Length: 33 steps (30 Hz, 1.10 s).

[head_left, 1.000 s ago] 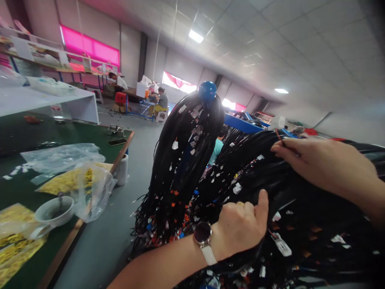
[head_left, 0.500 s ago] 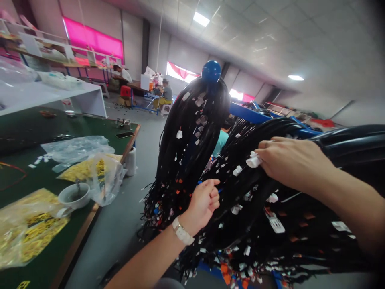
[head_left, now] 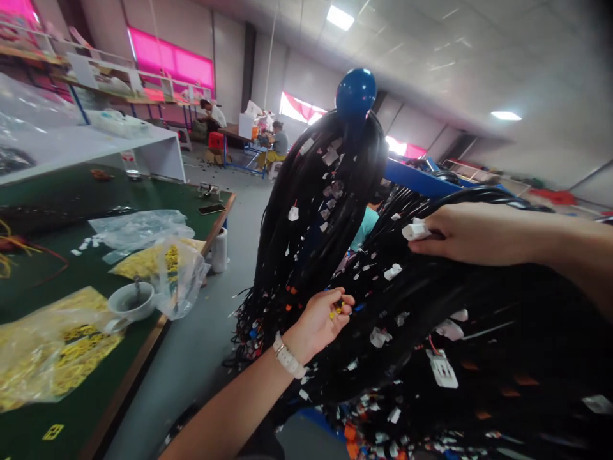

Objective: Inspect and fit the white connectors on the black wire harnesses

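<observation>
My left hand [head_left: 325,319], with a white watch band [head_left: 287,358] on its wrist, is curled palm up around several small yellow pieces [head_left: 338,308]. It is in front of hanging bundles of black cables [head_left: 316,204] tipped and dotted with white connectors. Higher up on the right, my right hand [head_left: 472,233] pinches a white connector [head_left: 416,230] between thumb and fingers, over another thick cable bundle. A flat white connector with slots [head_left: 443,368] dangles below it on red wires.
A blue rack bar [head_left: 412,179] with a round blue end [head_left: 355,92] carries the cables. On the left, a green-topped table [head_left: 62,434] holds bags of yellow parts [head_left: 62,358], a white cup [head_left: 131,301] and a phone [head_left: 211,209]. People sit at benches further back.
My left hand has turned palm up, so the yellow pieces now show. My right hand keeps its pinch on the white connector, its wrist now flatter. The view has shifted slightly.
</observation>
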Available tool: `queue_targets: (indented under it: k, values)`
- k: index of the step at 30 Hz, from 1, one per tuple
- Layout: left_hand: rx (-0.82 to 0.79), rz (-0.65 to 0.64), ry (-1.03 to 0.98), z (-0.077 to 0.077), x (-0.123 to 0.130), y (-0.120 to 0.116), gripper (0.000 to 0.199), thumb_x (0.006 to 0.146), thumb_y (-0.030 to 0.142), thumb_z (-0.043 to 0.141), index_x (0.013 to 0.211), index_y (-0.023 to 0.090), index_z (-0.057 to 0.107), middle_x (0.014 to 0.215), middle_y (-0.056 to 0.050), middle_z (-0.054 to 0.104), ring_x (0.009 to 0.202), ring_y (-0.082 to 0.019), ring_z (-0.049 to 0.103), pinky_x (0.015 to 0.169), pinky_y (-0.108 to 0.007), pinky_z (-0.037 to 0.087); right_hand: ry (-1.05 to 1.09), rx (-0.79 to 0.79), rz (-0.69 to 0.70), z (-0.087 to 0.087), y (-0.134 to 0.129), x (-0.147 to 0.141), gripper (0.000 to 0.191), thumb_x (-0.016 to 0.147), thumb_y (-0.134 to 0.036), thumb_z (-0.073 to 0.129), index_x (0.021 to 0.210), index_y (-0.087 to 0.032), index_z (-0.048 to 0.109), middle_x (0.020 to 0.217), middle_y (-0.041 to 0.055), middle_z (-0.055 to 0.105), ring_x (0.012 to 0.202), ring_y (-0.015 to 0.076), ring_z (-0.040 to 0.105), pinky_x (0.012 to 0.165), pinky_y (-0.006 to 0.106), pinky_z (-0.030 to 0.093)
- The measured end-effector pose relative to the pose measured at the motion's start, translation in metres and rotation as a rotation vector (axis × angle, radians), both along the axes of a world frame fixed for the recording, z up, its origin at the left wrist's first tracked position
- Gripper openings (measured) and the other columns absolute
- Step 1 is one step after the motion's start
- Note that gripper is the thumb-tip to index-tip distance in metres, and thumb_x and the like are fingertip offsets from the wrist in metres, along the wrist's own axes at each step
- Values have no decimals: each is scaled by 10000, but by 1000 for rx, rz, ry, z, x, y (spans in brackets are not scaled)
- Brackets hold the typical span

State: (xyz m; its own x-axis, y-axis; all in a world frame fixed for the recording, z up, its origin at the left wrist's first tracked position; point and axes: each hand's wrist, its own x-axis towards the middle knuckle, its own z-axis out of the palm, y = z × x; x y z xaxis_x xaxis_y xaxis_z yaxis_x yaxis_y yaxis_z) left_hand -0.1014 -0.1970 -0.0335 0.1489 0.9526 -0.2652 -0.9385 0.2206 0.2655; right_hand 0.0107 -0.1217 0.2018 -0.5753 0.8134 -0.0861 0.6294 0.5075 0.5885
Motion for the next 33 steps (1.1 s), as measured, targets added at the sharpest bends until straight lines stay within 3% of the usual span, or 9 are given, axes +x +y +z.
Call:
queue_targets:
  k: [3,9,13,17,22,26,29,33]
  values:
    - [56,-27,21,11,2,8,122,878,69,497,795,82,585,714,-81,605,528,-67,540,422,-114,392,39,7,-20,-4,5,2,449,850,-531,497,701,-143,665,672,37,653,519,99,540,533,254,340]
    - [187,-74,-16,33,-1,18,170,906,131,504,902,45,650,663,-1,494,468,-19,448,384,-94,330,-39,69,-58,-13,4,4,388,851,-538,488,795,-180,626,771,84,665,685,231,630,524,286,342]
    - [229,-103,-26,50,-5,16,192,878,61,474,950,22,648,656,13,470,433,4,373,367,-86,277,-53,73,-35,-17,3,10,339,856,-519,434,838,-207,563,847,108,675,751,290,644,521,305,327]
    - [294,-75,-12,61,-4,16,244,849,-24,433,968,31,638,701,-21,537,460,0,412,397,-85,305,-44,74,-46,-21,5,14,371,872,-529,341,896,-214,535,905,128,680,788,322,651,544,328,340]
    - [313,-71,-30,64,-2,24,201,926,109,454,846,48,628,719,-65,586,474,-14,451,392,-89,308,63,9,-11,-21,4,17,378,857,-535,344,1099,-294,508,938,63,699,770,315,656,565,348,370]
    - [352,-108,-21,63,0,29,261,940,251,497,807,74,635,539,51,395,408,-18,344,351,-101,239,117,-66,60,-18,1,14,249,807,-473,475,965,-343,617,814,6,699,748,271,651,577,335,390]
    - [362,-124,-24,61,1,29,239,921,231,517,839,56,657,541,70,336,411,-13,314,356,-99,236,213,-125,77,-16,-2,11,255,750,-470,548,929,-324,656,763,-2,697,706,236,640,587,320,417]
    - [376,-132,-47,63,-1,25,198,857,93,508,913,16,682,604,41,396,444,-6,342,381,-95,269,259,-214,108,-15,-3,11,314,765,-404,482,993,-295,670,759,1,700,639,205,627,591,313,444]
